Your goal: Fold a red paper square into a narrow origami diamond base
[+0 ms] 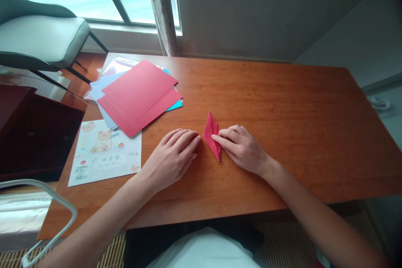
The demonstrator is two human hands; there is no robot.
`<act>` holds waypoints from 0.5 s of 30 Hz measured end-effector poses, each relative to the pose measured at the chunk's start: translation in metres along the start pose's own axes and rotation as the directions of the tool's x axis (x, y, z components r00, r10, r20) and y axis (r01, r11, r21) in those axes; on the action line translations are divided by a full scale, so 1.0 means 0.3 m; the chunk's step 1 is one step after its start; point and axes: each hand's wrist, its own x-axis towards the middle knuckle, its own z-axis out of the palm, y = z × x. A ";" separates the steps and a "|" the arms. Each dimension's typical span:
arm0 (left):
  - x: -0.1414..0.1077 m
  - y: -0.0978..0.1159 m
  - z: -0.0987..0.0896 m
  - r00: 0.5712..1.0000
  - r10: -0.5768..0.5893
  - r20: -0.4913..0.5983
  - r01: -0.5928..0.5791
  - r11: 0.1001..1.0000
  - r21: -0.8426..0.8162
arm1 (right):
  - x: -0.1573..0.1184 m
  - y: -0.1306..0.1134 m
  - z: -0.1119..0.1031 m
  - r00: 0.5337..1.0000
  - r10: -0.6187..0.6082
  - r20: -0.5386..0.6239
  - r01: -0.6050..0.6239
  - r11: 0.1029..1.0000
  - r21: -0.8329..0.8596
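Observation:
A small piece of folded red paper, shaped like a narrow diamond with a crease down its middle, lies on the wooden table. My right hand is at its right side, fingers bent and closed on that edge, with a fingertip pressing on its centre. My left hand rests on the table just left of the paper, apart from it. Its fingers are stretched out side by side and slightly curved, holding nothing. The underside of the left palm is hidden.
Red sheets lie piled over blue and white ones at the back left. Nearer stands out a white sheet with bear drawings, flat on the table. A chair is beyond the left edge, and a white curved bar is at lower left.

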 end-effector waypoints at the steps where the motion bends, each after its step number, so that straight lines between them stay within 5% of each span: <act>1: 0.001 0.005 0.002 1.000 -0.004 0.001 0.004 1.000 -0.002 | 0.001 -0.002 0.001 1.000 -0.003 0.006 0.004 1.000 -0.019; 15: 0.017 0.028 0.008 0.998 -0.056 0.031 0.056 0.998 -0.004 | 0.024 -0.011 -0.007 0.995 0.000 0.101 0.009 0.996 -0.086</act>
